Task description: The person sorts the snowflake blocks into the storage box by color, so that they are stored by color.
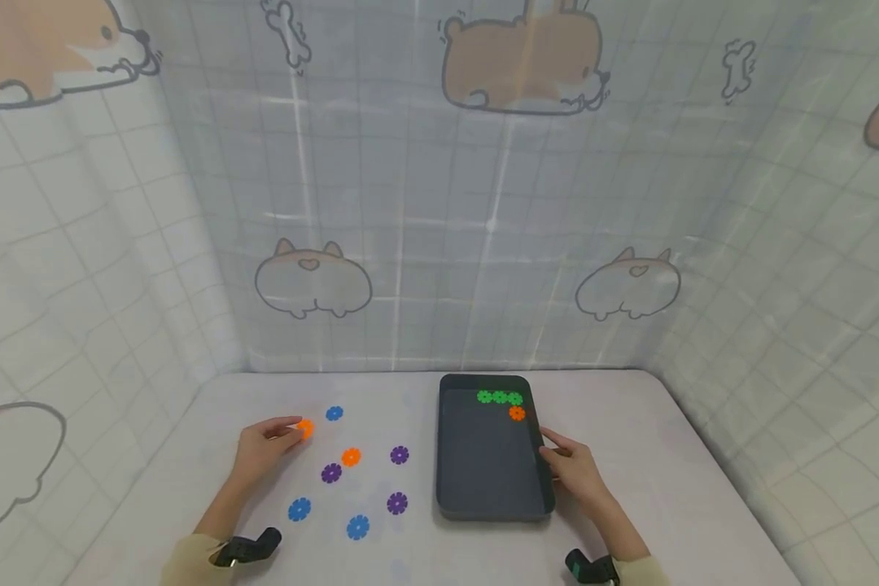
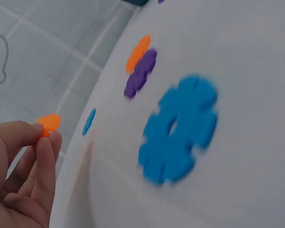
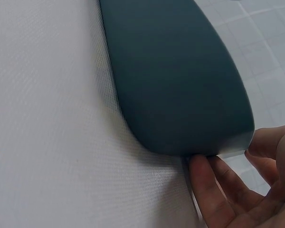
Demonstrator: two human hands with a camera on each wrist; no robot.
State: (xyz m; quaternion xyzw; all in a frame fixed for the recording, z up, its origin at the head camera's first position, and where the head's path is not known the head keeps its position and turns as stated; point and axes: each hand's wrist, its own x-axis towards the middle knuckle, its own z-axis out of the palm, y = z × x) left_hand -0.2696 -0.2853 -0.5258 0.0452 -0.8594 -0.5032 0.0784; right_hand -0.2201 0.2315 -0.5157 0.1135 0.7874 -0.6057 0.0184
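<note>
Between thumb and fingertips, my left hand (image 1: 264, 449) pinches an orange flower-shaped plastic disc (image 2: 49, 124), seen in the head and left wrist views. Around it on the white table lie blue discs (image 1: 299, 509), purple discs (image 1: 331, 473) and another orange disc (image 1: 351, 457). To the right stands a dark rectangular tray (image 1: 483, 480). My right hand (image 1: 575, 468) grips its right side, fingers at the rim and against the outer wall (image 3: 175, 80). Inside the tray's far right corner, three green discs (image 1: 500, 397) form a row, with one orange disc (image 1: 517, 413) just below the rightmost.
A pale curtain (image 1: 410, 187) with a grid and cartoon dog prints hangs behind the table and along both sides. The table's (image 1: 652, 456) white surface extends right of the tray. Each wrist wears a black camera mount (image 1: 247, 548).
</note>
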